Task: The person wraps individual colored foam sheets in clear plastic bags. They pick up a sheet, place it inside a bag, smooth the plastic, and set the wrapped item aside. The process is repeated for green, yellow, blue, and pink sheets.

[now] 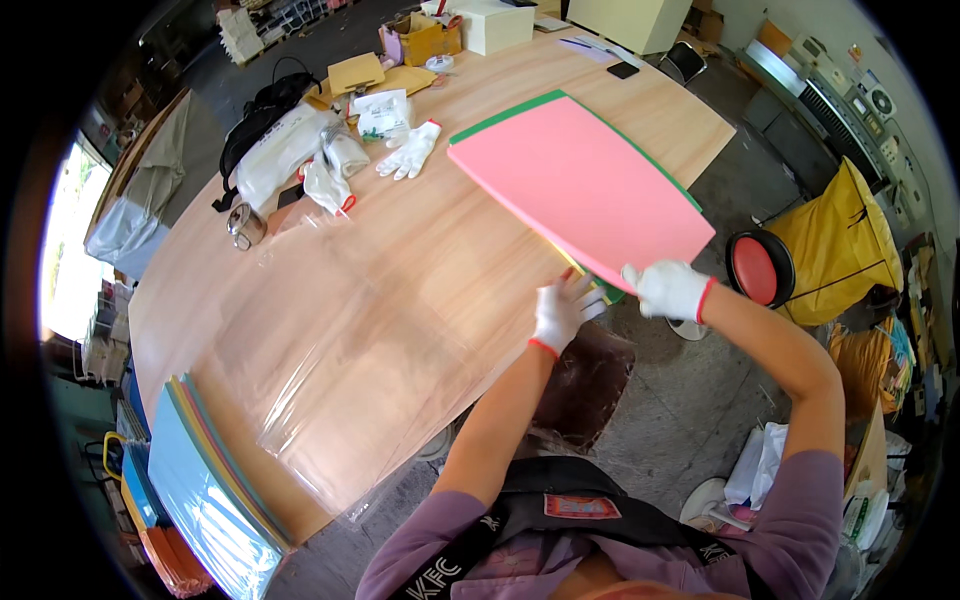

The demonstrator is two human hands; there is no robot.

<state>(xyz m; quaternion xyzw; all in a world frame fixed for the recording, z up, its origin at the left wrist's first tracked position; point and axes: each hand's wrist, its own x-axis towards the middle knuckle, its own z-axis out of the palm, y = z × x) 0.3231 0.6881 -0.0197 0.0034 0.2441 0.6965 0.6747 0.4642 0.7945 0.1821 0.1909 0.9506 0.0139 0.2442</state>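
Observation:
A stack of large coloured sheets lies on the table, a pink sheet [590,180] on top and green sheets [510,118] showing beneath at its far and right edges. My right hand [668,290], in a white glove with a red cuff, is closed on the near corner of the pink sheet. At the near-left edge is my left hand [565,312], gloved alike, its fingers stretched out by a thin yellow and green edge below the pink. Clear plastic film [330,370] spreads over the table to the left.
Wrapped coloured sheets [205,490] lean at the table's left end. Farther back are a spare white glove [410,150], a glass jar [245,226], a black bag [262,115] and a yellow box [425,35]. A phone [622,70] lies at the far right. A red-seated stool [760,268] stands beside the table.

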